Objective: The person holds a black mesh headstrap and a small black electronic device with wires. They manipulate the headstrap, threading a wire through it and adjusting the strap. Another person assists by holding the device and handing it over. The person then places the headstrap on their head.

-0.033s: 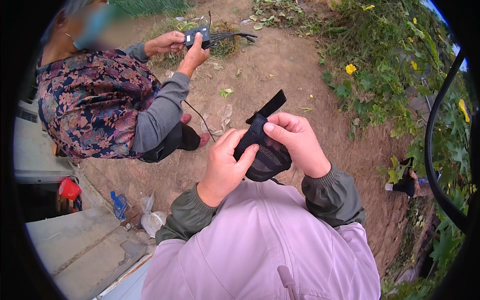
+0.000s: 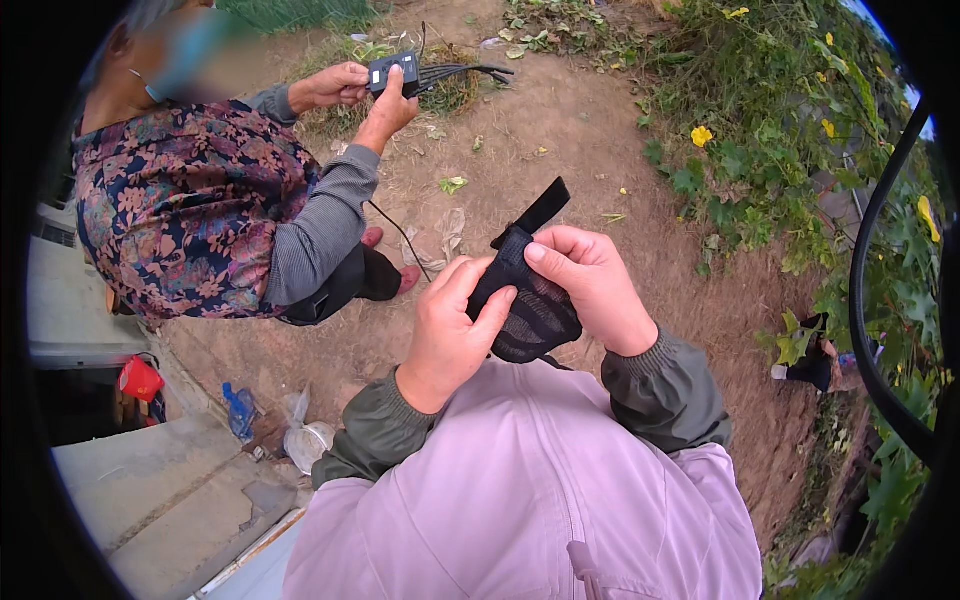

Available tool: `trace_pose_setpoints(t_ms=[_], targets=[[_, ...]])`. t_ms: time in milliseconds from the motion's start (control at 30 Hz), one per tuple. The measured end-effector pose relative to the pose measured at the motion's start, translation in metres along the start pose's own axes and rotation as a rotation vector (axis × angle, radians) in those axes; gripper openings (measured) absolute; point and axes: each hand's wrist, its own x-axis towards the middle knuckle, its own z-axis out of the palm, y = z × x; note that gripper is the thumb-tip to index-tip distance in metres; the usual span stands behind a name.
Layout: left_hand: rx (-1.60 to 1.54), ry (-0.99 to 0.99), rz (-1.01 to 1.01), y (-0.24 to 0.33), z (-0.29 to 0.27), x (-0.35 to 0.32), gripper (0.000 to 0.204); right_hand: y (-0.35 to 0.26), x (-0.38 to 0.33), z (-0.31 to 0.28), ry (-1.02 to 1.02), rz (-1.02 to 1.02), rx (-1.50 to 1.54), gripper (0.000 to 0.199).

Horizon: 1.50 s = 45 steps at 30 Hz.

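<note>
In front of my chest, a piece of black mesh fabric [image 2: 537,318] is held between both hands. Its short black strap [image 2: 545,205] sticks out past the upper edge, away from me. My left hand [image 2: 440,335] pinches the left side, thumb on the mesh and fingers curled behind. From the right, my right hand [image 2: 590,285] grips the upper edge, its thumb pressed on the thicker black band. The fingertips behind the fabric are hidden. Whether the fabric is a pouch or a wearable brace, I cannot tell.
At the left a person in a floral top [image 2: 190,210] holds a small black box [image 2: 392,72] with several cables. Leafy plants [image 2: 720,170] with yellow flowers line the right. A red bucket [image 2: 140,378] stands by a concrete slab [image 2: 150,470]. A black cable [image 2: 865,270] curves at far right.
</note>
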Motion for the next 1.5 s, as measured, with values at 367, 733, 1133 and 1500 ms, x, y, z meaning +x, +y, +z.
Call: trace_pose_setpoints(t_ms=[367,733,1133,1500], targets=[[-0.218,0.362,0.034,-0.026,0.016,-0.015,0.038,0.033,-0.008,0.018,0.052,-0.077,0.101,0.013],[-0.406,0.065,-0.141,-0.017,-0.003,-0.009,0.030,0.023,0.002,0.016,0.105,0.011,0.260,0.012],[0.271,0.151,0.156,-0.008,-0.015,0.000,0.034,0.021,0.018,0.005,0.072,0.175,0.673,0.012],[0.248,0.187,0.166,-0.021,-0.002,0.024,0.026,0.022,0.043,-0.008,-0.130,0.165,0.776,0.011]])
